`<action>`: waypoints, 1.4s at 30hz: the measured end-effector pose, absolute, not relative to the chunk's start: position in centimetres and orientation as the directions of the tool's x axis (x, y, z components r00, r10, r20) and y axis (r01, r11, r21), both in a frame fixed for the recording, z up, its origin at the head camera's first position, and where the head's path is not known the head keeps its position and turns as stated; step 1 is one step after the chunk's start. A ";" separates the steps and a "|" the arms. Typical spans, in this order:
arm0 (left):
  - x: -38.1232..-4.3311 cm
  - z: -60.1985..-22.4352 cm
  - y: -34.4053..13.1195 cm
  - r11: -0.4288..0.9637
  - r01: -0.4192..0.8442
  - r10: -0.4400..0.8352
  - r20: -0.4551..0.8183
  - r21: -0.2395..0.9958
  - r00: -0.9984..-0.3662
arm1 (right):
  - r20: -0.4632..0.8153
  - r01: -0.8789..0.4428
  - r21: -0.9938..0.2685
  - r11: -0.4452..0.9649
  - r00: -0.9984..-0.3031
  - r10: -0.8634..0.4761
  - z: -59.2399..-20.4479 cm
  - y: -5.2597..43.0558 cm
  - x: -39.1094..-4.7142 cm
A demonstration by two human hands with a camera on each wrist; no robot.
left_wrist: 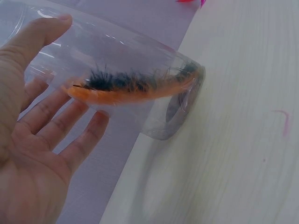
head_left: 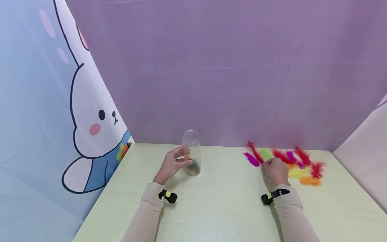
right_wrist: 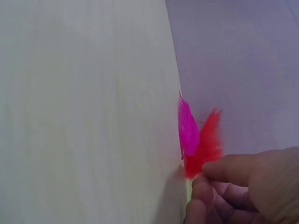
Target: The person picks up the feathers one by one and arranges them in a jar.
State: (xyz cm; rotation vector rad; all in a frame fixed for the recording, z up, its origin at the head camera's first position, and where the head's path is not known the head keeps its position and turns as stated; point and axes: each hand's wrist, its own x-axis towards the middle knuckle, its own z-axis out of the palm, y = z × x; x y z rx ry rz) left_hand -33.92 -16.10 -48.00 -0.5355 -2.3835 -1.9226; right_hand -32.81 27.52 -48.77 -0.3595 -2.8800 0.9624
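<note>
A clear, tall plastic jar (head_left: 196, 143) stands on the table. My left hand (head_left: 172, 164) holds it from the left, thumb on the near side and fingers behind. Inside, the left wrist view shows an orange feather (left_wrist: 126, 96) and a dark feather (left_wrist: 114, 80). At the right, my right hand (head_left: 276, 170) pinches the lower end of a red feather (head_left: 255, 151) between thumb and fingertips. Just left of that lies a magenta feather (head_left: 251, 159), also seen beside the red one in the right wrist view. A light green feather (head_left: 266, 154) lies partly behind the hand.
Several loose feathers lie right of my right hand, among them a yellow feather (head_left: 297, 173), an orange feather (head_left: 310, 181) and a red feather (head_left: 317, 169). Behind the pale table (head_left: 223, 201) hangs a purple cloth (head_left: 229, 74). A rabbit-print curtain (head_left: 33, 134) borders the left side.
</note>
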 end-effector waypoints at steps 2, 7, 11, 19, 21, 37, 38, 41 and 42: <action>-33.9 -48.0 -16.1 0.176 0.283 0.244 0.237 0.943 -0.941 | 0.017 0.188 -0.622 0.760 -0.967 0.253 -48.6 27.5 -32.7; -33.8 -48.0 -16.1 0.175 0.280 0.248 0.233 0.944 -0.940 | 0.069 0.149 -0.667 0.729 -0.963 0.261 -47.9 27.5 -32.5; -33.7 -47.8 -16.1 0.181 0.284 0.252 0.234 0.942 -0.939 | 0.145 0.095 -0.675 0.731 -0.955 0.258 -47.1 27.6 -32.6; -33.8 -47.8 -16.1 0.184 0.289 0.240 0.242 0.939 -0.940 | 0.235 0.056 -0.685 0.727 -0.927 0.293 -45.2 27.2 -32.3; -33.8 -47.9 -16.1 0.182 0.289 0.236 0.243 0.940 -0.941 | 0.243 0.052 -0.694 0.718 -0.922 0.301 -44.8 27.0 -32.3; -34.1 -48.1 -16.2 0.168 0.294 0.249 0.248 0.941 -0.936 | 0.247 0.013 -0.762 0.647 -0.918 0.309 -42.8 26.3 -31.4; -34.0 -48.1 -16.2 0.169 0.294 0.249 0.248 0.941 -0.936 | 0.246 0.012 -0.765 0.644 -0.918 0.309 -42.8 26.3 -31.4; -33.9 -48.0 -16.2 0.172 0.294 0.246 0.248 0.940 -0.937 | 0.247 0.004 -0.776 0.631 -0.919 0.309 -42.5 26.2 -31.3; -33.9 -48.0 -16.2 0.173 0.294 0.246 0.247 0.940 -0.937 | 0.248 0.001 -0.779 0.628 -0.918 0.309 -42.4 26.1 -31.2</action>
